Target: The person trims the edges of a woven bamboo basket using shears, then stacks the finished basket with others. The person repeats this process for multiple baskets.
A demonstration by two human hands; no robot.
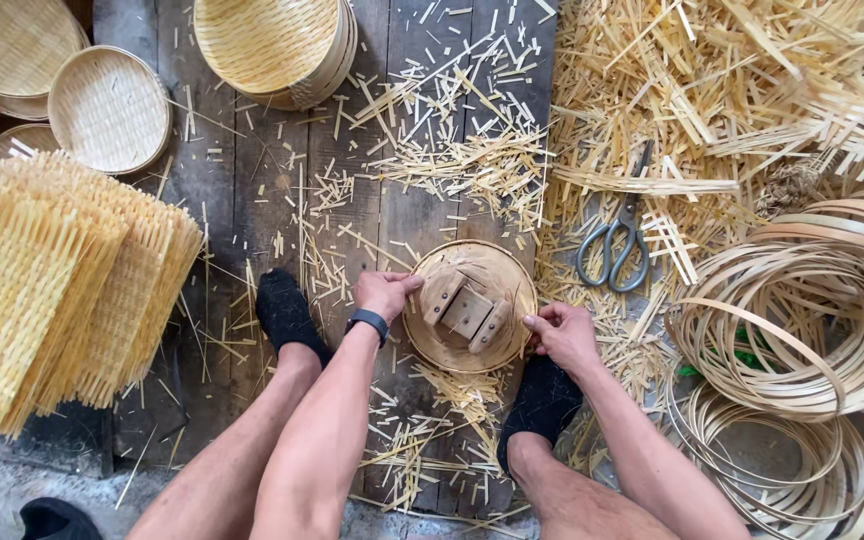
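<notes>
Dark plank floor point(252, 180) littered with bamboo scraps. Round woven basket point(469, 306) lies between my feet, wooden block point(467, 312) pressed on its centre. My left hand point(384, 294) and right hand point(562, 335) pinch its rim. Scissors point(614, 246) lie right, hoops point(802, 320) farther right.

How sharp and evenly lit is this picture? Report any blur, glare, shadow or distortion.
Head view: soft, even daylight, no glare; only faint shadows beside the left hand and right hand on the round form. The centre is sharp, scissors included. The wide lens bows the mat stack and hoops at the edges, where detail softens slightly.
</notes>
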